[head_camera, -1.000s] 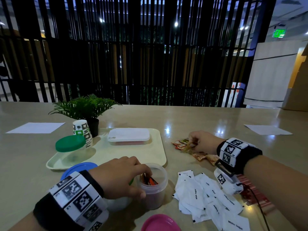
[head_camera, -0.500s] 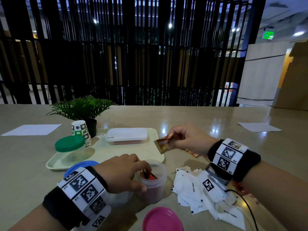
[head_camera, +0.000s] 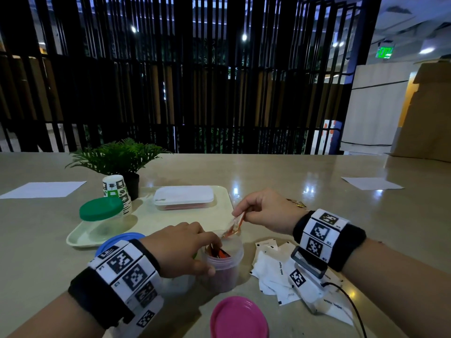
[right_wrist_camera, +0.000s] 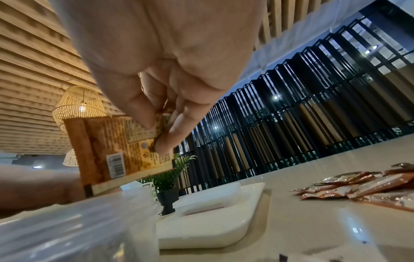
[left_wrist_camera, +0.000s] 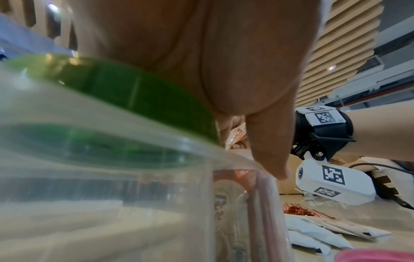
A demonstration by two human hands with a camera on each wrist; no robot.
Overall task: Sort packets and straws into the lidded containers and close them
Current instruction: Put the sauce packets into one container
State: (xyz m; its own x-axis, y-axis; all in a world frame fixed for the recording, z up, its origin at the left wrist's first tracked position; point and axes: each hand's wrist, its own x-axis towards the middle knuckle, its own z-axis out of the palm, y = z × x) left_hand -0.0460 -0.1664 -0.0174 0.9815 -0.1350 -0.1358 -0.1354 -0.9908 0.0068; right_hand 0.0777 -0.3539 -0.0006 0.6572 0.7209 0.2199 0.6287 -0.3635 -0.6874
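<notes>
My left hand (head_camera: 195, 252) grips the rim of a clear round jar (head_camera: 223, 269) that stands open near the table's front and holds several orange packets. In the left wrist view the thumb (left_wrist_camera: 264, 141) lies on the jar's wall (left_wrist_camera: 246, 203). My right hand (head_camera: 240, 212) pinches one orange packet (head_camera: 234, 226) by its top edge, and the packet's lower end hangs at the jar's mouth. The right wrist view shows that packet (right_wrist_camera: 118, 148) between thumb and forefinger. A pile of white sugar packets (head_camera: 275, 269) lies right of the jar. A pink lid (head_camera: 239, 318) lies in front.
A pale tray (head_camera: 146, 223) carries a green-lidded jar (head_camera: 101, 208) and a shut white box (head_camera: 183, 197). A patterned paper cup (head_camera: 117, 191) and a potted plant (head_camera: 119, 157) stand behind. A blue lid (head_camera: 117, 240) lies under my left wrist. More orange packets (right_wrist_camera: 358, 184) lie at right.
My right hand has lifted an orange packet from the pile at right and carried it left to the jar's mouth. My left hand has stayed on the jar.
</notes>
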